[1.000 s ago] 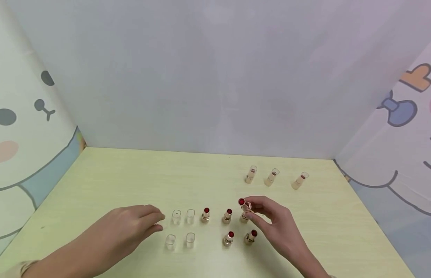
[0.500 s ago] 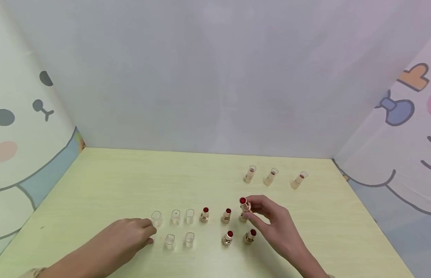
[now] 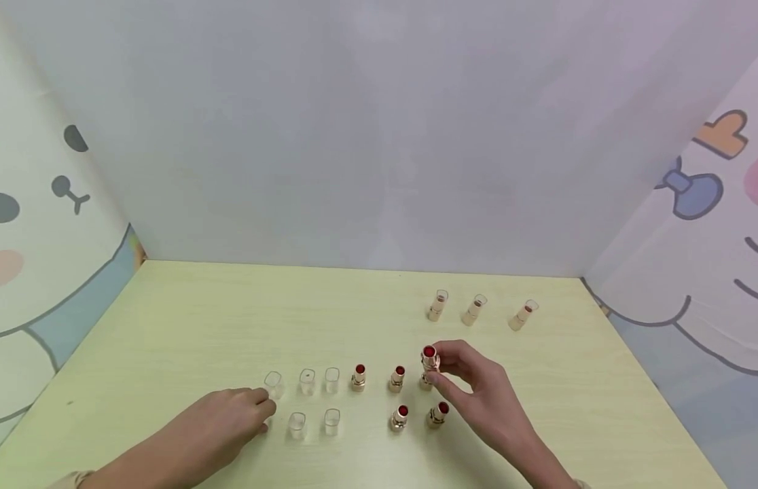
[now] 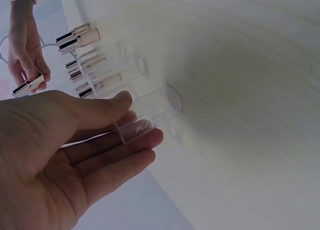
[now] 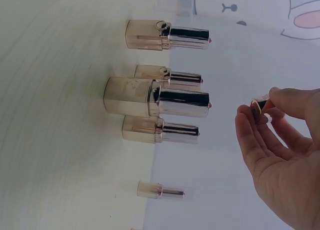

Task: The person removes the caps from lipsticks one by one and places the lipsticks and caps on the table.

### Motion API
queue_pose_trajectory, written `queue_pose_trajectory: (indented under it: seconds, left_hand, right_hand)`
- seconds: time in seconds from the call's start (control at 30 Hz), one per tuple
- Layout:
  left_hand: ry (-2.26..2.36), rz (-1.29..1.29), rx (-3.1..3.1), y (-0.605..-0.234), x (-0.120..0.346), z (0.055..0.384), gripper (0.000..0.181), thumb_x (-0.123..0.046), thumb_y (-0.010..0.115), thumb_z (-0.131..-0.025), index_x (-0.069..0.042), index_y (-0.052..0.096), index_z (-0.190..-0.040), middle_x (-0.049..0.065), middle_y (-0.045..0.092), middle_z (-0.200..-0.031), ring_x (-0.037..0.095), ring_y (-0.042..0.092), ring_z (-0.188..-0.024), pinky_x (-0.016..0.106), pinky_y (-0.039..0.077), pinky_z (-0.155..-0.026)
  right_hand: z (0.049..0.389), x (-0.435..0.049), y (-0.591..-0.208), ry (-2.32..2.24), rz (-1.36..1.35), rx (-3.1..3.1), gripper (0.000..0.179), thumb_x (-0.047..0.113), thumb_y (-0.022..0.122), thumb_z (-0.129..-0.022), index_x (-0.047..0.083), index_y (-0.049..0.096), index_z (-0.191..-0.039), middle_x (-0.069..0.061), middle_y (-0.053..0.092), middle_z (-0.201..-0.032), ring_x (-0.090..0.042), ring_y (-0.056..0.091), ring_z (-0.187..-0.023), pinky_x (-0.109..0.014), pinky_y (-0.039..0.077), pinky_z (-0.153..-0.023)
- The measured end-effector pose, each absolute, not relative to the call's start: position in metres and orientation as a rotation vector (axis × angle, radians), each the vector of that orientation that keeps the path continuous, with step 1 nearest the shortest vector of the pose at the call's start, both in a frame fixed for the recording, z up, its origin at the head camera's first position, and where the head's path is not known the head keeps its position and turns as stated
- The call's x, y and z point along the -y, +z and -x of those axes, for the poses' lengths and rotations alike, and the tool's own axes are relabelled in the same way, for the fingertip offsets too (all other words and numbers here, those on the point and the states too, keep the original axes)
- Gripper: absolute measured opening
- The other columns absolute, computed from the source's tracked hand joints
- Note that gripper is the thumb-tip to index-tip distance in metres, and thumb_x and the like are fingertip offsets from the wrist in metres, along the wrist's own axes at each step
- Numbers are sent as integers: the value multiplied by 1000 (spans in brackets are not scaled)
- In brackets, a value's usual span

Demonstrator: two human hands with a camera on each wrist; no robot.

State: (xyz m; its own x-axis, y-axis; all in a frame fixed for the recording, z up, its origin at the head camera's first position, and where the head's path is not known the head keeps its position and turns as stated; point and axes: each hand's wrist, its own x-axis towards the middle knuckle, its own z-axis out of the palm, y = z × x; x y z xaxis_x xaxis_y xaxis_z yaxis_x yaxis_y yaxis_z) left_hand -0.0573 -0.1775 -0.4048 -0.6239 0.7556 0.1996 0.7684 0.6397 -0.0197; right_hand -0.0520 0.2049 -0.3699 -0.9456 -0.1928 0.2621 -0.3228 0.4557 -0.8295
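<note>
My left hand (image 3: 232,421) is low over the table. In the left wrist view its thumb and fingers pinch a clear cap (image 4: 152,117) with faint lettering; the hand hides it in the head view. Another clear cap (image 3: 273,384) stands just beyond those fingers, and several more, such as this cap (image 3: 332,422), stand to their right. My right hand (image 3: 483,384) pinches an uncapped lipstick (image 3: 429,354) above the table, its red end facing up. Several uncapped lipsticks stand nearby, including one lipstick (image 3: 399,418) and another lipstick (image 3: 438,414) close to that hand.
Three capped lipsticks stand in a row at the back right: a left one (image 3: 437,305), a middle one (image 3: 474,310) and a right one (image 3: 524,315). A grey backdrop (image 3: 354,136) rises behind the pale table (image 3: 232,319), with cartoon-printed panels at both sides.
Over the last second my left hand has moved down and slightly left, uncovering a clear cap behind it. The right hand stays nearly in place with the lipstick.
</note>
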Motion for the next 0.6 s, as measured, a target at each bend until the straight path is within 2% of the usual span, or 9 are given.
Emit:
queue_pose_trajectory:
  seconds: [0.3,0.6]
  left_hand:
    - [-155,1206,2816,-401,179,56,22,-20,88,-81,-16,69,-92,-7,64,-83,5,58,-66,26,52,-57]
    - [-160,1181,2778,-389,180,54,31,-27,88,-83,-13,72,-105,-6,70,-91,7,65,-70,27,56,-60]
  right_hand:
    - [50,-201,-370,1526,-427,2570,26,12,78,-94,22,67,-115,6,73,-106,-8,73,-98,-24,60,-95]
    - [49,-197,-371,1567,-433,2570,24,11,77,-95,22,66,-113,5,73,-109,-9,73,-103,-24,59,-97]
